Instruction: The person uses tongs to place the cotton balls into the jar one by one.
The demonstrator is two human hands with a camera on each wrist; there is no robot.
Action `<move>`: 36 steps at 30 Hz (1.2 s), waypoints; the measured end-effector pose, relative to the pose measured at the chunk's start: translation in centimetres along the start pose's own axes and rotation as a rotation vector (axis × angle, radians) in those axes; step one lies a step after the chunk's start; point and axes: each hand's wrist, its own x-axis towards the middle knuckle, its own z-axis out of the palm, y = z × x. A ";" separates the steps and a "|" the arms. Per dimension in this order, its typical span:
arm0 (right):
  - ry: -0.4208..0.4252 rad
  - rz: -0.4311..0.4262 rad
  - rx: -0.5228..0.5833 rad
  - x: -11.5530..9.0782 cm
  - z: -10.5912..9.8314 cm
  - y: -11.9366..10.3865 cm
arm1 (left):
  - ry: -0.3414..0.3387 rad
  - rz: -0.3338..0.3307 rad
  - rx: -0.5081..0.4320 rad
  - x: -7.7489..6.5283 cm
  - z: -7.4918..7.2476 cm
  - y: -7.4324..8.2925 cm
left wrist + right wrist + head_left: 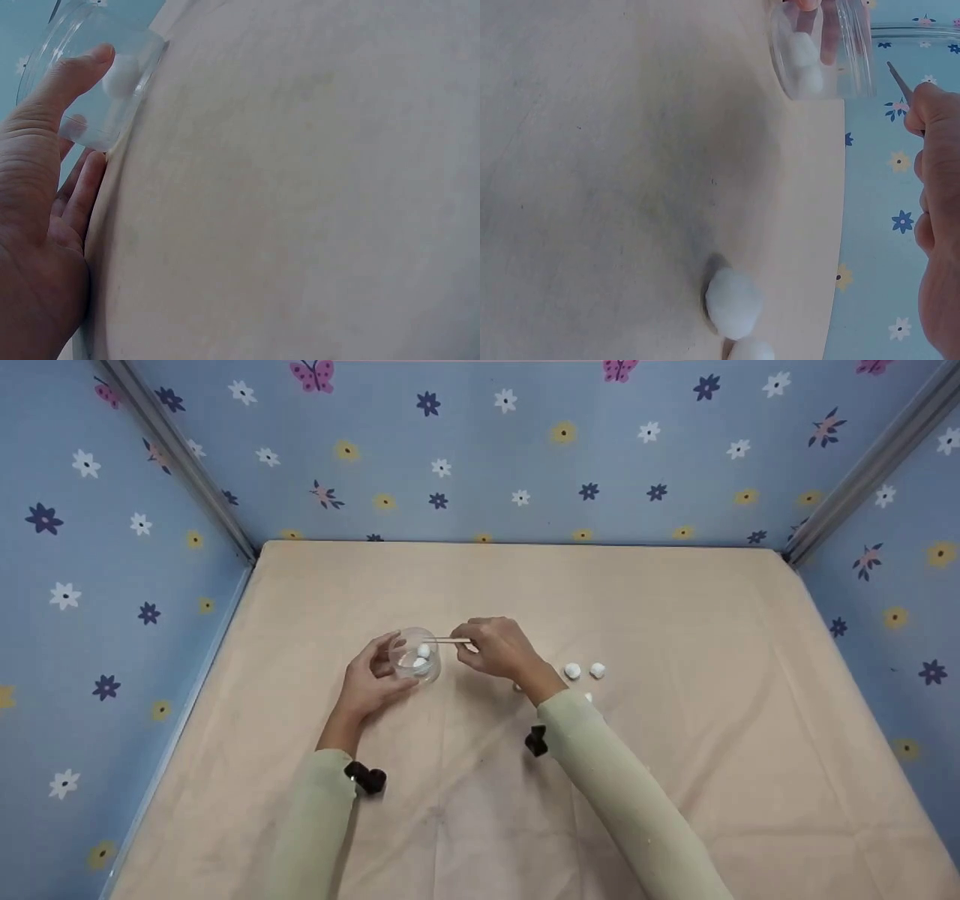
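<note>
A clear jar (pixel 409 675) stands on the cloth with white cotton balls (pixel 424 651) inside. My left hand (pixel 367 681) holds it, thumb on the near side and fingers around the left. In the left wrist view the thumb (pixel 101 54) presses the jar wall (pixel 90 112), with one cotton ball (pixel 121 76) showing through. My right hand (pixel 496 646) pinches slim tweezers (pixel 450 640), whose tips point left over the jar's mouth. In the right wrist view the metal end of the tweezers (pixel 900 81) sticks out from the fingers, close to the jar's rim (pixel 862 52).
More cotton balls (pixel 573 670) lie on the cloth to the right, some partly hidden by the right forearm. A beige cloth (pixel 600 600) covers the table. Blue flowered panels (pixel 495 457) stand along its back and sides. Each wrist wears a small black camera (pixel 366 778).
</note>
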 end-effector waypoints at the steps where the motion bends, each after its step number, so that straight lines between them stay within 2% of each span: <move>1: -0.004 0.004 0.000 0.0 0.0 0.0 | 0.001 0.000 0.002 0.0 0.0 0.0; 19: -0.011 -0.022 -0.005 -0.1 -0.6 0.3 | 0.006 -0.016 0.014 0.0 0.0 0.0; 26: 0.005 -0.054 -0.029 -0.7 -1.0 1.0 | -0.001 0.011 0.024 0.1 -0.1 0.0; 36: 0.006 -0.052 -0.030 -1.6 -1.1 1.7 | 0.000 -0.010 0.008 0.1 0.0 -0.1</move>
